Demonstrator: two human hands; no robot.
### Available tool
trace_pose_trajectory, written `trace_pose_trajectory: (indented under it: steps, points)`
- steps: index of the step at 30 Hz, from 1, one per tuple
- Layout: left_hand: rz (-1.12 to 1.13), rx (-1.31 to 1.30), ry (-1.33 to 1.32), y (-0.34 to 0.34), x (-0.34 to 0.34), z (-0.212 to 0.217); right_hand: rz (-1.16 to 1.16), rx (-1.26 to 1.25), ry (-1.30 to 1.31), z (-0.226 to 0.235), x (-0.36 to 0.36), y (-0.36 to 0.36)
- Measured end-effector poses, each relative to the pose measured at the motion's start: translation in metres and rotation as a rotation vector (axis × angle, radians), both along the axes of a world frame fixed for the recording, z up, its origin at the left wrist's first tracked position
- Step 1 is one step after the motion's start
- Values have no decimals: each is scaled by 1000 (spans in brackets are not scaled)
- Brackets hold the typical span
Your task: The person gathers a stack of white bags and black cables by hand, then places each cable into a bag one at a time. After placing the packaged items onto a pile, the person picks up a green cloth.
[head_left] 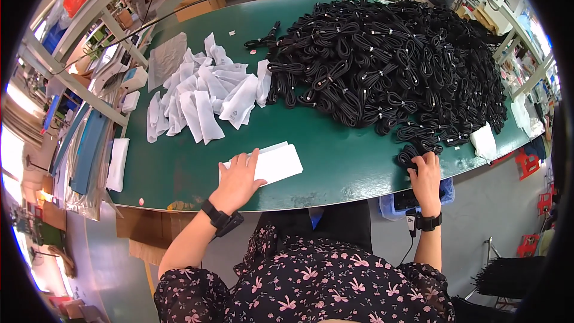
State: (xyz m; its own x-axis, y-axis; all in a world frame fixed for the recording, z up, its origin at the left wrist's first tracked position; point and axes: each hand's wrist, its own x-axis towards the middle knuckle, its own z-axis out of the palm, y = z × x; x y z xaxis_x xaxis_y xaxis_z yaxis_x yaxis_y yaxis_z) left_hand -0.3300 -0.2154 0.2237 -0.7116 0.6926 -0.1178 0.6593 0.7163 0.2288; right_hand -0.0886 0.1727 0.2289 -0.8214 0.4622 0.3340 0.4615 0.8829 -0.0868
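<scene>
A small stack of flat white bags (pixel 280 164) lies near the table's front edge. My left hand (pixel 237 180) rests on the left end of this stack, its fingers spread and the thumb apart. On the right, my right hand (pixel 426 174) has its fingers curled over a coiled black cable (pixel 406 155) at the near edge of a big heap of coiled black cables (pixel 365 66). Part of that coil is hidden under the fingers. Left of the heap is a loose pile of filled white bags (pixel 206 93), some with small grey print.
The green table (pixel 335 173) has a curved front edge. A translucent plastic sheet (pixel 167 58) lies at its far left, and a crumpled white bag (pixel 483 142) at the right edge. Below the table stands a blue bin (pixel 391 206). Metal rack posts (pixel 75 88) rise at the left.
</scene>
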Motion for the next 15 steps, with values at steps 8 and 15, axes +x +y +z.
trace_pose_trajectory:
  steps: [8,15]
  points:
    - [-145,472,53,17,0,-13,226,-120,103,-4,-38,-29]
    - [-38,483,-210,31,-8,-19,358,2,282,0,-78,-64]
